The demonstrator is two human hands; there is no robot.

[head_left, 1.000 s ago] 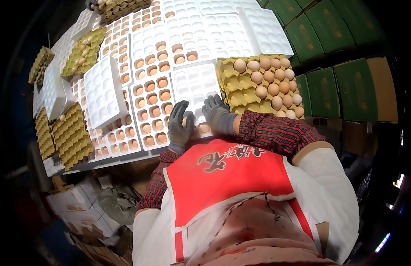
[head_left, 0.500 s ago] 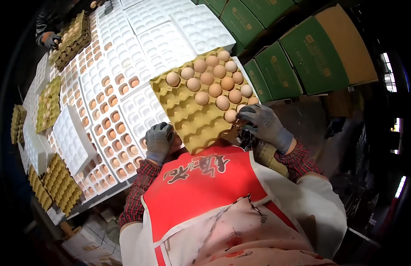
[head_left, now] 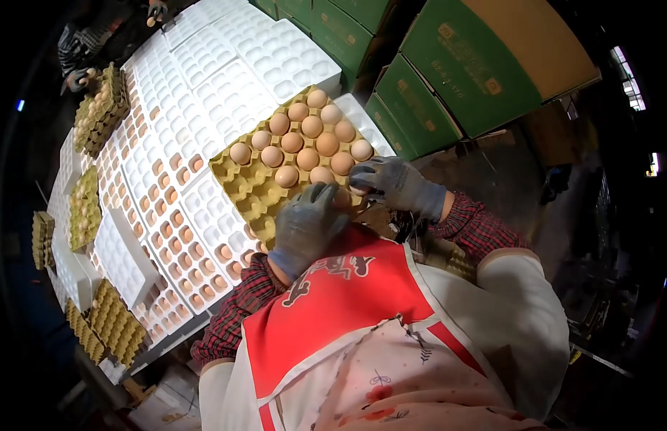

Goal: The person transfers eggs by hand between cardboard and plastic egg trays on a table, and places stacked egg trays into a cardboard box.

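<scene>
A yellow pulp tray [head_left: 254,188] with several brown eggs [head_left: 307,159] lies in front of me, on the white foam trays. My left hand [head_left: 310,224], gloved in grey, reaches over the tray's near edge, its fingers curled at an egg in the near row. At the tray's near right corner my right hand [head_left: 397,185] is closed round an egg that shows partly under its fingers. Left of the pulp tray, white foam trays [head_left: 212,202] hold eggs in part of their cells.
Green cartons [head_left: 463,65] stand at the right. Empty pulp trays [head_left: 116,320] and a tilted foam tray [head_left: 125,251] are at the left. At the upper left, a co-worker's gloved hand [head_left: 79,79] is beside stacked pulp trays [head_left: 102,118] with eggs.
My left hand has moved right, from the tray's left side onto its near eggs. My right hand has shifted left along the edge. The view has turned, and more eggs show in the nearby foam tray.
</scene>
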